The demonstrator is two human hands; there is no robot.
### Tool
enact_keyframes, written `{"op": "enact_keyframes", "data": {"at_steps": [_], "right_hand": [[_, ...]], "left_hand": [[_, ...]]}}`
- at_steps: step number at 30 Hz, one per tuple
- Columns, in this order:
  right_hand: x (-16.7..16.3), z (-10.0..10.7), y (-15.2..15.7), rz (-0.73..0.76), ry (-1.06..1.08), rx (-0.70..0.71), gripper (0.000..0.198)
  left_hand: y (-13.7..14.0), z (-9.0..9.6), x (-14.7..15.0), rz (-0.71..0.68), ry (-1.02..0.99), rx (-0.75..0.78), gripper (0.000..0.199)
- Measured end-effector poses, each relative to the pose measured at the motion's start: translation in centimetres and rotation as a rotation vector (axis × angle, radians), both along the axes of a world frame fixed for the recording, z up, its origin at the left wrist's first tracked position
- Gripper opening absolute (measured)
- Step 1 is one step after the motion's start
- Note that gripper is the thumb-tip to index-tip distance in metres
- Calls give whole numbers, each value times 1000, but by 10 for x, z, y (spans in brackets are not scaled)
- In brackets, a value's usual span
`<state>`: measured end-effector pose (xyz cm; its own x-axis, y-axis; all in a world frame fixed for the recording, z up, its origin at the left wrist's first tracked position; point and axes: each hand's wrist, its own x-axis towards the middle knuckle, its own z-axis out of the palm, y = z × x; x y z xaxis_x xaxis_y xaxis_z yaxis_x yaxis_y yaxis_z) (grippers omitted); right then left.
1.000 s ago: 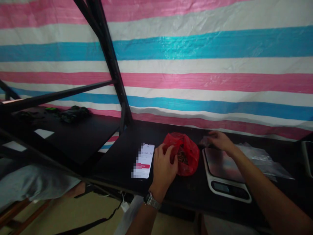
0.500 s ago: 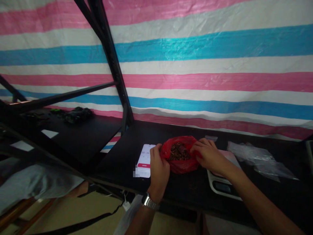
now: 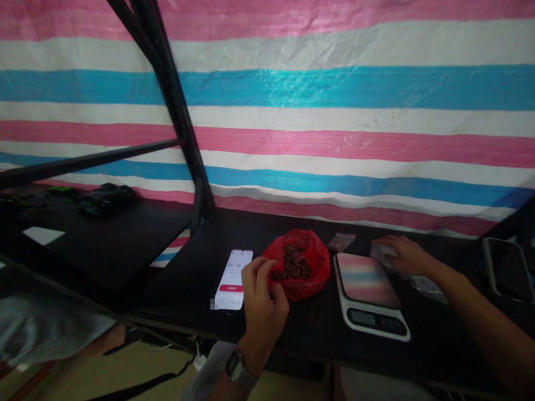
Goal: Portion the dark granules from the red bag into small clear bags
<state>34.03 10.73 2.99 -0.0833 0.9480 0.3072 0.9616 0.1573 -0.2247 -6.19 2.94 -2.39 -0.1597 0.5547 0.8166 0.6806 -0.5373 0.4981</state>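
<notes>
A red plastic bag (image 3: 318, 277) stands with its mouth spread wide, showing small brown pieces (image 3: 295, 264) that look like beans or nuts. A darker reddish piece lies among them. My left hand (image 3: 265, 298) has its curled fingers on the bag's left rim. Over to the right, my right hand (image 3: 405, 255) is closed on thin clear plastic bags (image 3: 382, 255) lying on the table. The kitchen scale (image 3: 368, 281), with its shiny plate and small display, sits between the red bag and my right hand.
A lit phone (image 3: 233, 281) showing a timer lies left of the red bag. Behind the scale is a small filled clear bag (image 3: 341, 241); a dark-screened phone (image 3: 507, 270) is at far right. A black metal post (image 3: 184, 120) rises at left. Another person's clothing (image 3: 45, 328) shows lower left.
My right hand has left the red bag's right rim and moved right across the scale to the clear bags. My left hand stays at the red bag. The view has turned slightly right.
</notes>
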Motion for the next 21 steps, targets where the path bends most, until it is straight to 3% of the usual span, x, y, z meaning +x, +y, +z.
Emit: {"op": "enact_keyframes", "data": {"at_steps": [3, 6, 11, 15, 17, 19, 21], "right_hand": [[-3, 1, 4, 79, -24, -121, 35], [-9, 5, 8, 114, -27, -156, 18], [0, 27, 5, 92, 5, -65, 8], [-3, 59, -26, 47, 18, 60, 9], [-25, 71, -54, 92, 20, 127, 3], [-63, 77, -83, 268, 61, 245, 14], [-109, 75, -108, 466, 67, 149, 27]], "left_hand": [[-6, 3, 7, -14, 13, 58, 49], [-8, 5, 11, -33, 16, 90, 47], [-8, 7, 12, -47, -13, 110, 44], [-13, 8, 13, -104, -32, 147, 43], [-19, 10, 16, -192, -52, 160, 44], [-26, 14, 20, -366, -103, 89, 42], [-33, 20, 25, -646, -226, -134, 41]]}}
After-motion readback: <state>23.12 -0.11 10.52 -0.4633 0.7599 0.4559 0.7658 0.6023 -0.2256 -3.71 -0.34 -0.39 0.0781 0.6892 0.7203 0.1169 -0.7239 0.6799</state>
